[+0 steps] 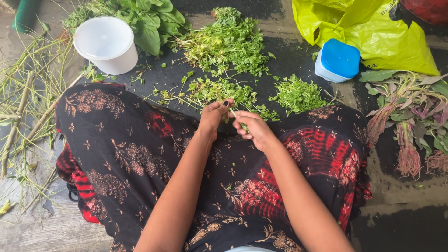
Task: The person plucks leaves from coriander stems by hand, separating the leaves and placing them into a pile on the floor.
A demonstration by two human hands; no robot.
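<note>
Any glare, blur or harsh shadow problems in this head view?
Head view: soft, even daylight with no hard shadows; mild sheen on the yellow plastic bag; the left hand, right hand and herb sprig are sharp; slight wide-angle stretch toward the edges.

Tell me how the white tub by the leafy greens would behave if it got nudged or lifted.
The white tub looks like thin plastic with nothing visible inside, so it is probably light and would slide easily. It stands upright on a wide base, so tipping seems unlikely from a gentle push. Knocked onto its side, its round wall would likely roll toward the loose stalks.
</note>
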